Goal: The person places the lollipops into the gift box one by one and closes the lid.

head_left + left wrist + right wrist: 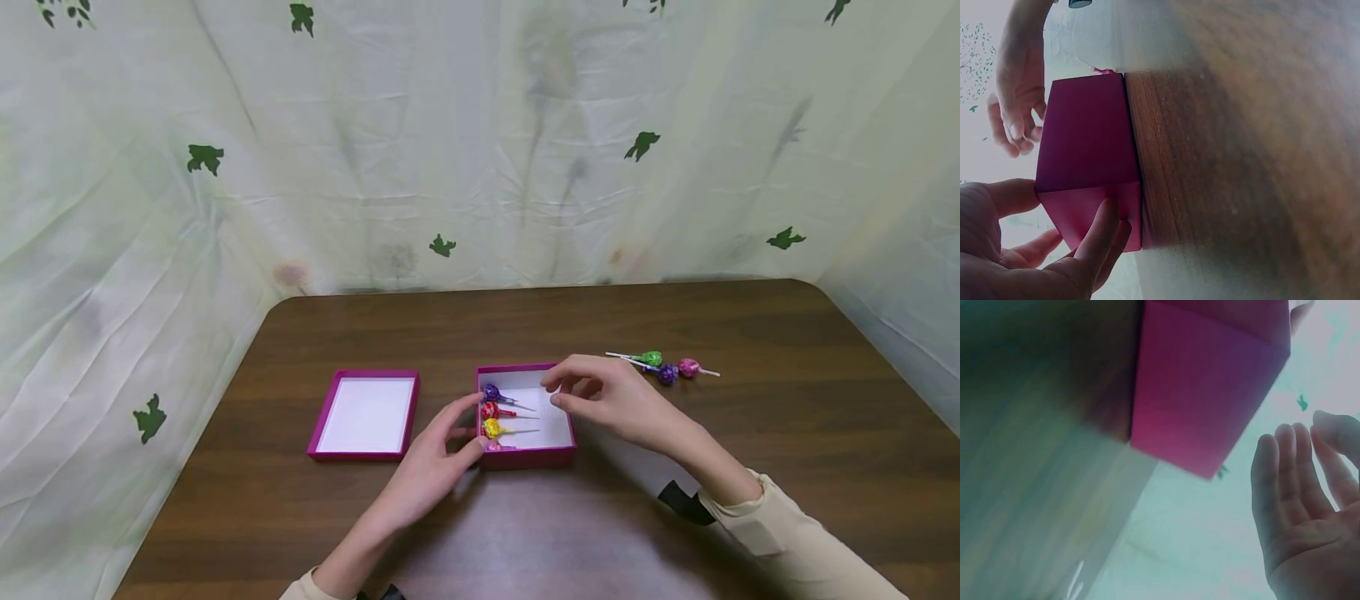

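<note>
An open magenta box (528, 458) with a white inside stands on the table. In it several lollipops lie in a column at the left wall: a purple one (491, 392), a red one (490, 410), a yellow one (492, 428) and a partly hidden pink one (495, 447). My left hand (435, 458) holds the box's left side, its thumb at the near rim corner and fingers against the outer wall (1094, 215). Over the box's right part hovers my right hand (611, 400), fingers loosely bent, nothing between fingertips and thumb.
Left of the box lies its magenta-edged lid (367, 417), white inside facing up. At the back right sit a green lollipop (651, 358), a purple lollipop (667, 375) and a pink lollipop (688, 367). Behind the table (225, 517) hangs a leaf-patterned curtain (480, 150).
</note>
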### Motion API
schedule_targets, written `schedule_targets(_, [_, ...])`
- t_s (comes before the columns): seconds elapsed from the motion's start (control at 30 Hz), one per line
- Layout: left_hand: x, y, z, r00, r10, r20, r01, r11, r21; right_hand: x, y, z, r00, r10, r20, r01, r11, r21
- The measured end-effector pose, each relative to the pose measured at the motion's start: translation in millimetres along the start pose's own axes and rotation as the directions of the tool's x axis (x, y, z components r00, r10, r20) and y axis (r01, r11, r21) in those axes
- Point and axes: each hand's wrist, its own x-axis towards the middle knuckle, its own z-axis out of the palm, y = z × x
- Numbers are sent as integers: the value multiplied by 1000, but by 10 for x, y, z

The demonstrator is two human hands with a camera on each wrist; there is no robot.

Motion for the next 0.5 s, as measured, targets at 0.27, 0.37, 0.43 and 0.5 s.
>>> schedule_targets(0.27, [-7, -9, 0, 1000, 12, -11, -12, 1000, 5, -197, 76, -255, 997, 38, -69, -41, 998, -37])
schedule_targets(0.37, [-7, -11, 2, 1000, 17, -13, -17, 1000, 8, -257, 116, -354, 993, 48, -105, -57, 995, -80])
schedule_targets(0.43, [-6, -11, 2, 1000, 17, -14, -17, 1000, 10, -290, 137, -416, 990, 60, -130, -75, 991, -111])
schedule_targets(0.5, [-5, -10, 2, 1000, 15, -13, -15, 1000, 11, -318, 157, -471, 986, 76, -149, -95, 987, -130])
